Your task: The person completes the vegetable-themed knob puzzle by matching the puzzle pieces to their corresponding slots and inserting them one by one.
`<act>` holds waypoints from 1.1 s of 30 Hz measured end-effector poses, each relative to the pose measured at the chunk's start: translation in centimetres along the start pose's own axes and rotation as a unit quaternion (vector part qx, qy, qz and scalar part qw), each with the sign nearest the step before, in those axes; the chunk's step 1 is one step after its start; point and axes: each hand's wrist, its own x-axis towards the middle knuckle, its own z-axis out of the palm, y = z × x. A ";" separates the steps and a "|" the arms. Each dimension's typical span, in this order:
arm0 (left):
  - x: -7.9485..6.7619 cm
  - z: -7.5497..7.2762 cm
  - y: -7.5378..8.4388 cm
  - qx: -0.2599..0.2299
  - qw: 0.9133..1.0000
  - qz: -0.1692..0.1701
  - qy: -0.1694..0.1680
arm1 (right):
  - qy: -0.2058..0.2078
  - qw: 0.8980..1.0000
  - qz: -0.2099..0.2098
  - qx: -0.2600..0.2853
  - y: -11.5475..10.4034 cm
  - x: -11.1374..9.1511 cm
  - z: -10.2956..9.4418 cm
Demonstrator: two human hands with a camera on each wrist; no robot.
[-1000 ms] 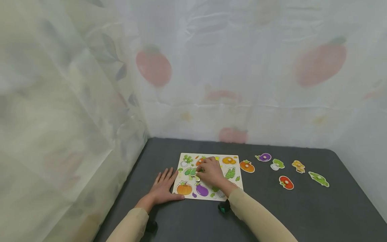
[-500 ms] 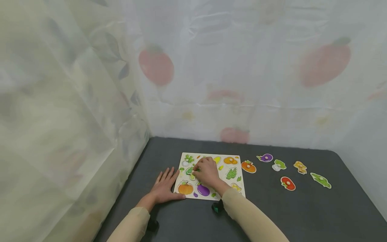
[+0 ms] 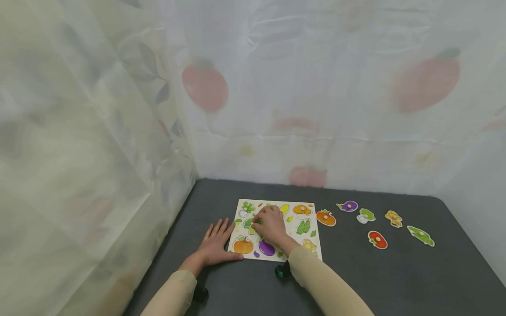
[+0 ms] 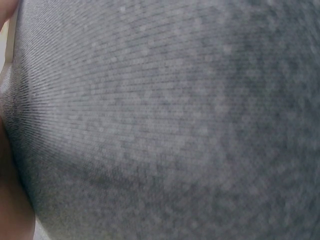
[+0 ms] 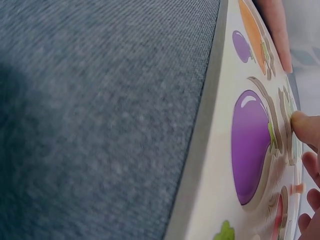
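A white wooden puzzle board [image 3: 293, 226] with pictured vegetable recesses lies flat on the table. My right hand [image 3: 270, 224] is over its left-middle part, thumb and fingertips pinching a green broccoli puzzle piece [image 3: 248, 224] at the broccoli recess. The fingers partly hide that piece, and I cannot tell if it sits fully down. In the right wrist view, the thumb [image 5: 306, 129] is low over the board beyond the printed eggplant [image 5: 249, 147]. My left hand [image 3: 215, 245] lies with fingers spread at the board's left edge, its thumb along the near left corner.
Right of the board lie several loose pieces: a pumpkin [image 3: 326, 217], an eggplant [image 3: 348, 206], a leafy green one [image 3: 365, 215], a yellow one [image 3: 393, 218], a red one [image 3: 377, 240] and a pea pod [image 3: 421, 235]. Pale curtains rise behind and left of the dark table [image 3: 399, 281].
My right hand has shifted slightly left with the broccoli piece, which went from near the board's middle onto the broccoli recess. The left hand stays in place.
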 end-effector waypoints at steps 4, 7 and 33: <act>-0.1 0.0 0.1 -0.006 1.000 0.006 0.006 | 0.007 1.000 0.001 0.005 -0.1 0.1 0.2; -0.1 0.2 -0.1 -0.011 1.000 0.010 0.013 | 0.006 1.000 0.001 0.000 -0.2 0.1 0.4; 0.0 0.5 -0.4 -0.026 0.999 0.018 0.021 | 0.009 1.000 0.011 -0.015 -0.4 -0.1 0.6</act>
